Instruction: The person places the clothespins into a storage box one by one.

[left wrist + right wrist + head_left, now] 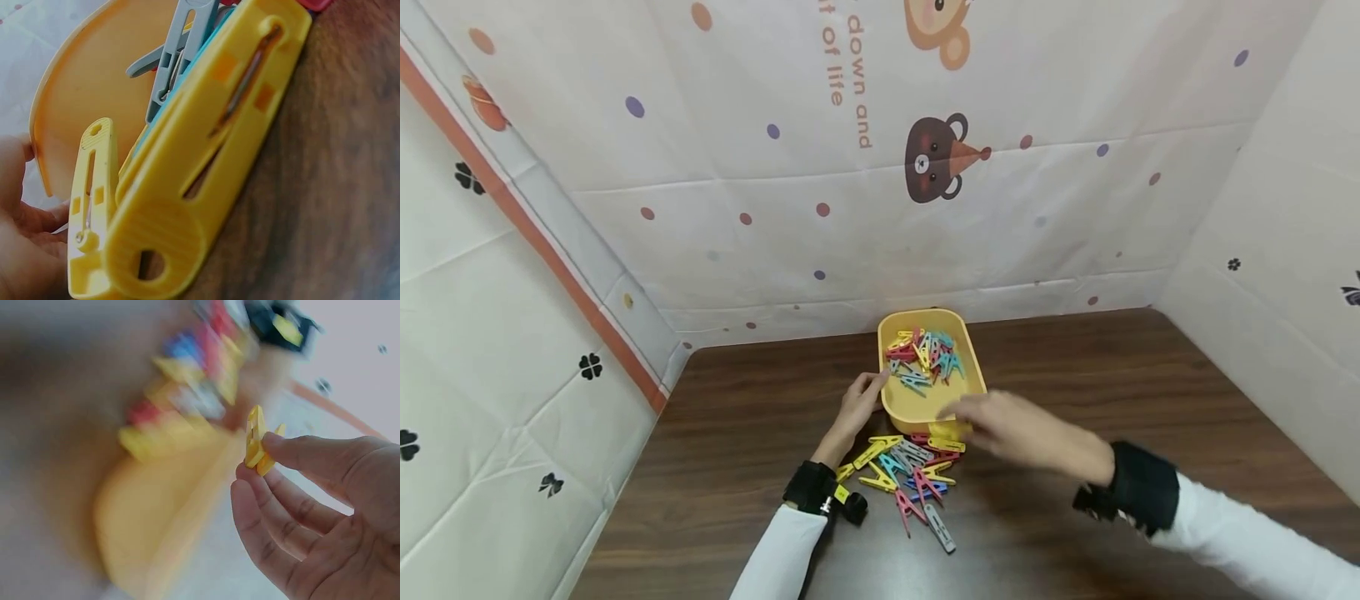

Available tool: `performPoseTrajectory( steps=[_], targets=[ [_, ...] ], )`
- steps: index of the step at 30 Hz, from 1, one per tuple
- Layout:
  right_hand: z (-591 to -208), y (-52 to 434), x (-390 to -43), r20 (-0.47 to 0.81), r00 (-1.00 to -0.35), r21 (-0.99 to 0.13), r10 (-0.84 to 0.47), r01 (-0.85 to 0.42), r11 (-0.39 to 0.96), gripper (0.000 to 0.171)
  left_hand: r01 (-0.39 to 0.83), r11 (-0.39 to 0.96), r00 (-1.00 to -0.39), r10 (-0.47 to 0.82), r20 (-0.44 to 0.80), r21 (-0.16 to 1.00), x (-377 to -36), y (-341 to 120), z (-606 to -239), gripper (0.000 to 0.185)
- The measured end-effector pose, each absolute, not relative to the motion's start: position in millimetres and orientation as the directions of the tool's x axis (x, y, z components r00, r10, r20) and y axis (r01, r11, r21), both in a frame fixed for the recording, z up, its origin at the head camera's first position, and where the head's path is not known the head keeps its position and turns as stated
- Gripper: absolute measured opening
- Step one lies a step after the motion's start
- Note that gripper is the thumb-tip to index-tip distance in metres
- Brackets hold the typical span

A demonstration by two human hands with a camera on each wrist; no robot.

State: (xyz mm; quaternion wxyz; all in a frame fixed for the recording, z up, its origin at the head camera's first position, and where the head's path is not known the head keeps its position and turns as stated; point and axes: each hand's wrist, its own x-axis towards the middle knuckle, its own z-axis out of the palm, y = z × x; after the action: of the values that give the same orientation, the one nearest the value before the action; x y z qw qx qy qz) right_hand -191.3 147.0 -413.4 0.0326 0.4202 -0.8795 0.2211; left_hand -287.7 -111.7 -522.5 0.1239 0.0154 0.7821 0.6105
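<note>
A yellow plastic basket holds several small clothespins in yellow, red and blue-green. My left hand holds the basket's left side, fingertips at its rim and wall; some fingers are hidden behind a yellow clothespin in the left wrist view. Over the basket's near right corner is my right hand, blurred in the head view. Its thumb and fingertips pinch a yellow clothespin, seen in the right wrist view. A loose pile of clothespins lies just in front of the basket, beside my left wrist.
The dark wooden table extends to both sides of the basket. A patterned white cloth hangs behind it, close to the basket's far end. More white cloth stands along the left, and a white side bounds the right.
</note>
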Motion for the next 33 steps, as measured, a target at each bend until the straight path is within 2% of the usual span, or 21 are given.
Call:
performPoseTrajectory(
  steps=[3, 6, 10, 13, 15, 17, 19, 22, 24, 27, 30, 31, 33],
  targets=[
    [-382, 140, -223, 0.352, -0.668, -0.366, -0.656, -0.743, 0.560, 0.029, -0.130, 0.254, -0.972, 0.159, -0.174, 0.958, -287, -111, -524, 0.062],
    [-363, 130, -258, 0.367, -0.737, -0.398, -0.568, -0.676, 0.620, 0.026, -0.127, 0.251, -0.973, 0.157, -0.170, 0.960, -286, -111, -522, 0.063],
    [-376, 117, -308, 0.204, -0.879, -0.495, -0.431, -0.473, 0.729, 0.025, -0.125, 0.258, -0.972, 0.163, -0.170, 0.958, -283, -112, -523, 0.065],
    [-407, 112, -345, 0.045, -0.946, -0.615, -0.320, -0.279, 0.738, 0.027, -0.126, 0.260, -0.971, 0.163, -0.172, 0.957, -283, -111, -524, 0.065],
    [-428, 110, -361, -0.062, -0.965, -0.695, -0.256, -0.142, 0.705, 0.022, -0.124, 0.262, -0.972, 0.162, -0.170, 0.957, -282, -111, -524, 0.064],
    [-443, 108, -371, -0.149, -0.967, -0.719, -0.207, -0.038, 0.694, 0.016, -0.115, 0.266, -0.972, 0.167, -0.163, 0.957, -281, -111, -523, 0.063],
    [-451, 103, -375, -0.208, -0.960, -0.709, -0.185, 0.018, 0.705, 0.025, -0.100, 0.276, -0.974, 0.169, -0.151, 0.956, -282, -113, -522, 0.062],
    [-454, 98, -379, -0.209, -0.958, -0.688, -0.199, -0.001, 0.726, 0.036, -0.083, 0.281, -0.976, 0.171, -0.135, 0.956, -282, -117, -519, 0.062],
    [-465, 103, -388, -0.149, -0.954, -0.713, -0.259, -0.078, 0.697, 0.036, -0.079, 0.276, -0.978, 0.163, -0.127, 0.958, -283, -117, -518, 0.063],
    [-461, 109, -388, -0.114, -0.947, -0.700, -0.300, -0.138, 0.701, 0.031, -0.081, 0.266, -0.979, 0.161, -0.127, 0.961, -283, -116, -519, 0.065],
    [-449, 116, -375, -0.057, -0.938, -0.680, -0.343, -0.215, 0.701, 0.035, -0.091, 0.260, -0.976, 0.168, -0.138, 0.961, -282, -114, -522, 0.067],
    [-434, 115, -362, -0.074, -0.941, -0.655, -0.331, -0.204, 0.727, 0.034, -0.091, 0.258, -0.976, 0.171, -0.138, 0.962, -282, -113, -523, 0.068],
    [-422, 120, -349, -0.014, -0.931, -0.646, -0.364, -0.269, 0.714, 0.034, -0.092, 0.253, -0.975, 0.173, -0.139, 0.963, -282, -112, -524, 0.067]
  ],
)
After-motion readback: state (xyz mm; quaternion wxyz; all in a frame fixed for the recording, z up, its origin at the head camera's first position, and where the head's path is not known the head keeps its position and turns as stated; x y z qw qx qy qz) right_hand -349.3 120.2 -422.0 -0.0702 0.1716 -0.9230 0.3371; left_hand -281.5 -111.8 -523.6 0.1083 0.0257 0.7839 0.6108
